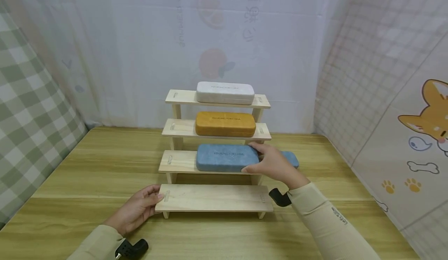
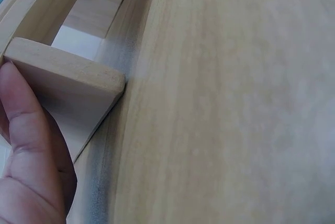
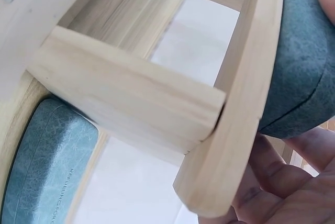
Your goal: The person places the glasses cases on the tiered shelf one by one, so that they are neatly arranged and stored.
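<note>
A wooden tiered display stand (image 1: 213, 197) has its lowest step bare on top. My left hand (image 1: 138, 209) grips the left end of that step, and its thumb (image 2: 23, 103) presses the wood in the left wrist view. On the step above lies a blue glasses case (image 1: 225, 158). My right hand (image 1: 273, 164) holds this case by its right end, thumb at the front edge and fingers behind. In the right wrist view the held case (image 3: 301, 56) touches the step. Partly hidden behind the right hand, a second blue glasses case (image 1: 290, 159) lies on the table.
An orange glasses case (image 1: 225, 124) sits on the second step from the top, and a white glasses case (image 1: 225, 93) on the top one. The wood-grain table (image 1: 105, 162) meets a pale curtain (image 1: 140, 57) behind. Checked cloth (image 1: 31, 108) hangs at the left.
</note>
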A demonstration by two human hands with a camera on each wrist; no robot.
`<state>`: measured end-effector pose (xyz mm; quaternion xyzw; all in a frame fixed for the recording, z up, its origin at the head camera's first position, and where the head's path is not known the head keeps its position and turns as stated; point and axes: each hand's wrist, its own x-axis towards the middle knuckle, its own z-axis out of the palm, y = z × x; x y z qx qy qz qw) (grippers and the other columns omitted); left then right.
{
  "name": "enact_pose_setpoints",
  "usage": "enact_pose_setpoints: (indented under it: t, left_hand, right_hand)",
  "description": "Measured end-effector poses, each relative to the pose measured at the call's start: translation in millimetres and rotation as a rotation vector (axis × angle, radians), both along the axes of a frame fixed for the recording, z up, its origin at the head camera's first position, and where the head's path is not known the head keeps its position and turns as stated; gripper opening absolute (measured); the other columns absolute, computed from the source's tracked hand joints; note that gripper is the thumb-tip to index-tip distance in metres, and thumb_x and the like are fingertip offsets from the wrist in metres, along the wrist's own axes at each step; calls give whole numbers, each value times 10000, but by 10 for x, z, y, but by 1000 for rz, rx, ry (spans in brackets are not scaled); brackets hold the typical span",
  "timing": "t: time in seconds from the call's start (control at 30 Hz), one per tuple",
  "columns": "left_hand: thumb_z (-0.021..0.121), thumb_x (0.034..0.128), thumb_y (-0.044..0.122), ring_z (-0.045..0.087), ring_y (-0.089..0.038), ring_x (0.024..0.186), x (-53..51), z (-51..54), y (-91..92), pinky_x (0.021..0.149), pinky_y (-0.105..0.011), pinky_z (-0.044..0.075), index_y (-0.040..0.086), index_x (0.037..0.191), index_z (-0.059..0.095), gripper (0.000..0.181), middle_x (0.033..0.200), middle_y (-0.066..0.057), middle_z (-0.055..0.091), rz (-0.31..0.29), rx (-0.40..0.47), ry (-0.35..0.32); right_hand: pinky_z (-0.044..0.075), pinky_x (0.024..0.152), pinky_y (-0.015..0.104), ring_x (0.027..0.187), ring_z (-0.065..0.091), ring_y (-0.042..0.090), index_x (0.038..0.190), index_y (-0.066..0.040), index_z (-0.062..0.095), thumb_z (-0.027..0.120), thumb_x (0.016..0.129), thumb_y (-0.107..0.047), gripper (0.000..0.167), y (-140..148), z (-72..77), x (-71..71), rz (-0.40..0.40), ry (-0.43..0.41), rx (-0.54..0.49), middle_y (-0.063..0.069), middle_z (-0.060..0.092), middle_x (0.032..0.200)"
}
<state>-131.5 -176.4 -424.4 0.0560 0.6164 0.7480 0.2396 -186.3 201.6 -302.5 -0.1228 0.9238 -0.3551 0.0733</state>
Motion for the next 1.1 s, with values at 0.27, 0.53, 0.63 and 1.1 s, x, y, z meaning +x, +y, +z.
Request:
enact_pose_setpoints:
  t: [0.27, 0.53, 0.63, 1.1]
  left_hand:
    - [471, 1026, 138, 576, -100, 1046, 7, -12, -3, 899, -287, 511, -152, 1459, 39, 677, 1276, -113, 480, -5, -10, 7]
    - [473, 1025, 140, 572, -99, 1056, 5, -24, -3, 909, -283, 506, -153, 1459, 42, 679, 1296, -123, 470, -7, -11, 16]
    - [474, 1024, 139, 575, -101, 1048, 1, -22, -4, 899, -284, 511, -157, 1457, 46, 677, 1265, -100, 492, -9, -12, 22]
    - [480, 1020, 131, 578, -104, 1041, 0, -26, 0, 890, -287, 514, -161, 1452, 61, 669, 1242, -82, 503, 0, -3, 18]
  right_hand:
    - [524, 844, 376, 1134, 581, 305, 1488, -11, 327, 830, 754, -373, 961, 10, -27, 6, 22, -2, -9, 216, 538, 1316]
    - [471, 930, 480, 1216, 518, 338, 1465, -33, 391, 804, 784, -368, 864, 129, -57, 83, 81, 130, -19, 188, 492, 1390]
    - [468, 912, 501, 1190, 524, 326, 1447, -37, 425, 788, 810, -330, 789, 224, -61, 127, 91, 197, -14, 162, 525, 1364]
    - [458, 920, 532, 1189, 516, 352, 1433, -26, 440, 748, 858, -197, 675, 801, -174, 163, -6, 297, -63, 198, 519, 1363]
